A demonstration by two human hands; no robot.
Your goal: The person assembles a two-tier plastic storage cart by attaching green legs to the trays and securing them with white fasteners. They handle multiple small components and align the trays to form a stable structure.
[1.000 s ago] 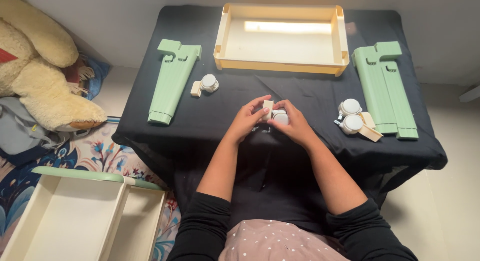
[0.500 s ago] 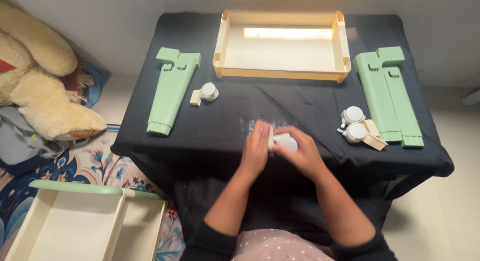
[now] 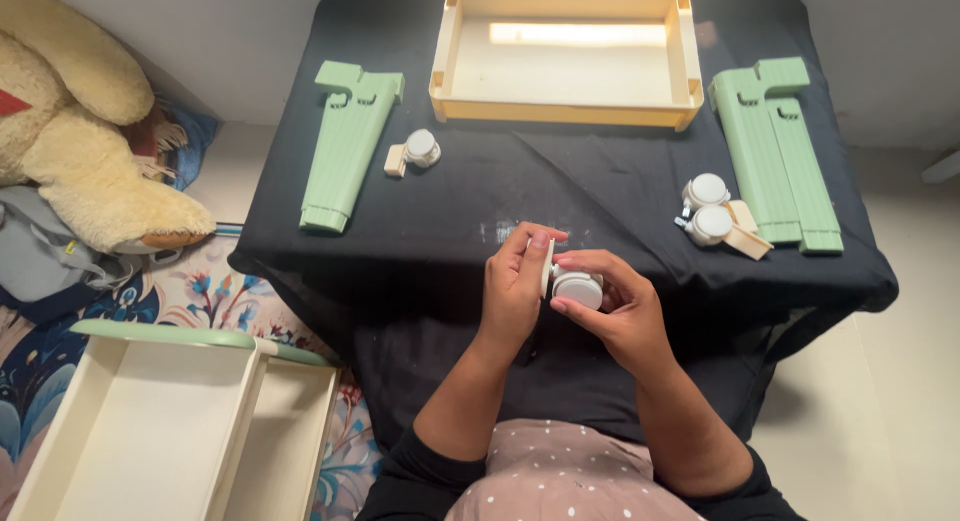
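Note:
Both of my hands hold one white caster wheel (image 3: 576, 287) above the near part of the black-covered table (image 3: 500, 196). My left hand (image 3: 514, 284) grips its cream mounting plate on the left side. My right hand (image 3: 618, 303) wraps around the round wheel from the right. Two more white caster wheels (image 3: 706, 208) lie together right of my hands, beside a pair of green ribbed legs (image 3: 778, 149). Another caster wheel (image 3: 414, 151) lies left of centre, next to a single green leg (image 3: 347, 141).
A cream open tray (image 3: 566, 106) sits at the table's far edge. On the floor at lower left stand two cream trays with green rims (image 3: 165, 421). A large plush bear (image 3: 75, 121) lies at the left on a patterned rug.
My hands have drawn the caster wheel nearer to my body and slightly right. The camera view has shifted; the parts on the table lie as before.

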